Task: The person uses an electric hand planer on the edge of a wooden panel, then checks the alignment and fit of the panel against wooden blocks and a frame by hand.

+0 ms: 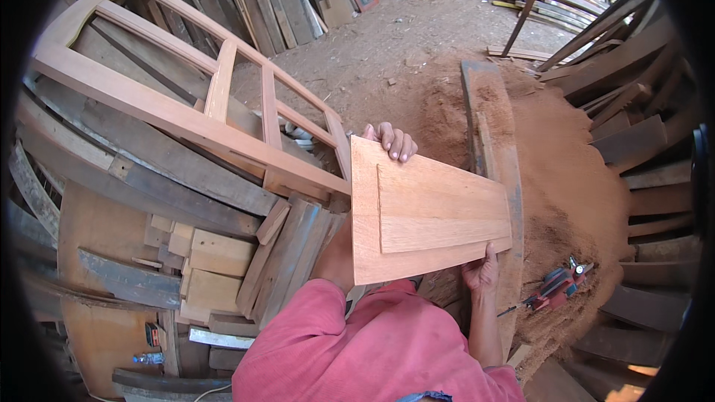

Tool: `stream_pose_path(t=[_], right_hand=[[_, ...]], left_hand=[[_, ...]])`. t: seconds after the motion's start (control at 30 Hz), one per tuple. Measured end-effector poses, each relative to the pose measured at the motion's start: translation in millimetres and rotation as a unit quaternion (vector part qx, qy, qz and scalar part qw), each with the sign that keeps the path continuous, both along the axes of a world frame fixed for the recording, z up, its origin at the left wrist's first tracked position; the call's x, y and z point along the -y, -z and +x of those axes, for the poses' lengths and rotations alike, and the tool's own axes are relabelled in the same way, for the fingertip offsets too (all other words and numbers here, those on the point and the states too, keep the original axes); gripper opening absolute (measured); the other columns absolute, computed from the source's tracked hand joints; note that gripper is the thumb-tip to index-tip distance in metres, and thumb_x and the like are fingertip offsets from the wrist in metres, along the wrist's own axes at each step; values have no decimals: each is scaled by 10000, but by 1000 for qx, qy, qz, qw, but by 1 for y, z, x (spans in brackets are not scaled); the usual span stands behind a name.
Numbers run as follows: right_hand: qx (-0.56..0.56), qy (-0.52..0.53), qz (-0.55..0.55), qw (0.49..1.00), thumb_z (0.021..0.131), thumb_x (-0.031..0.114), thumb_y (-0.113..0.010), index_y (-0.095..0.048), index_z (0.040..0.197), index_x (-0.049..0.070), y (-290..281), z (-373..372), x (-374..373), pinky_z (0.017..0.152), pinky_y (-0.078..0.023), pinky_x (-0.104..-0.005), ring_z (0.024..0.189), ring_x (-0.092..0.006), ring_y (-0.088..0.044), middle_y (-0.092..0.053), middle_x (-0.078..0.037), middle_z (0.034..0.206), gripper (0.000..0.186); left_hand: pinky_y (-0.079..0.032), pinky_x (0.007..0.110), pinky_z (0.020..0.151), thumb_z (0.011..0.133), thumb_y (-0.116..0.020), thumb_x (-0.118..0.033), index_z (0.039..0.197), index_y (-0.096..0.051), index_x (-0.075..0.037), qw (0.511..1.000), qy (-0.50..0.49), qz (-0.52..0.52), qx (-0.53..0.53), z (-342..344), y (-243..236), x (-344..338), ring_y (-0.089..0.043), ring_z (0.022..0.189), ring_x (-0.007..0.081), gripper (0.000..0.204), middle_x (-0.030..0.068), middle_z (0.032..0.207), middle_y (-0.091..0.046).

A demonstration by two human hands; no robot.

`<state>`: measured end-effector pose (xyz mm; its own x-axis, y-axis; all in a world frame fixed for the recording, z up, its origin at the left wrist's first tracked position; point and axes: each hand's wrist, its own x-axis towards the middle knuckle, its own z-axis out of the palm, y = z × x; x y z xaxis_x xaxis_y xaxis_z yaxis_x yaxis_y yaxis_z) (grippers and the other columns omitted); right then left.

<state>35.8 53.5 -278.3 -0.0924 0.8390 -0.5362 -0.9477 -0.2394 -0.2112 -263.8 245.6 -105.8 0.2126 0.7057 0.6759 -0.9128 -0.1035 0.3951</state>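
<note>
A light reddish-brown wooden panel (439,205) with a raised middle field is tilted up in front of me. My left hand (391,143) is closed over its far edge, the fingers curled onto the face. The left forearm passes behind the panel and is mostly hidden. At the near right corner, my right hand (482,272) grips the edge, with its thumb on the face and the other fingers partly hidden underneath. Just left of the panel, a wooden door frame (220,89) with open sections and an arched end rests at a slant on stacked boards.
A long plank (503,126) dusted with sawdust lies behind the panel's right end. On the sawdust pile (573,186) sits a red and dark power tool (558,286). Small wood blocks (220,253) are stacked at left. Boards (633,138) line the right side.
</note>
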Motion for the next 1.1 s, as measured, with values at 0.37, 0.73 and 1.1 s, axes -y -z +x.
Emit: stream_pose_path(t=[0.37,0.73,1.1], right_hand=[[9,11,-62,998,1014,235,-616,-557,1402,101,55,-1,1,1048,-542,-520,1252,-301,-615,-634,-108,1374,414],[87,-132,7,987,952,121,-684,-461,1457,7,34,-33,-1,1176,-387,-513,1319,-302,-547,-587,-108,1420,564],[27,-245,-5,969,977,97,-659,-492,1419,35,76,-104,3,1096,-471,-529,1223,-311,-615,-614,-127,1354,476]], left_hand=[[-451,499,1093,1016,-451,-621,1448,-507,-41,864,-91,-494,-24,-111,62,152,-581,1261,330,726,187,1382,-591],[-512,502,1045,937,-734,-287,1410,-507,-10,737,-206,-596,-243,-171,154,299,-626,1228,299,593,146,1337,-633],[-578,440,897,996,-680,-341,1329,-522,-16,622,-429,-572,-320,-231,169,336,-661,1073,265,491,116,1180,-657]])
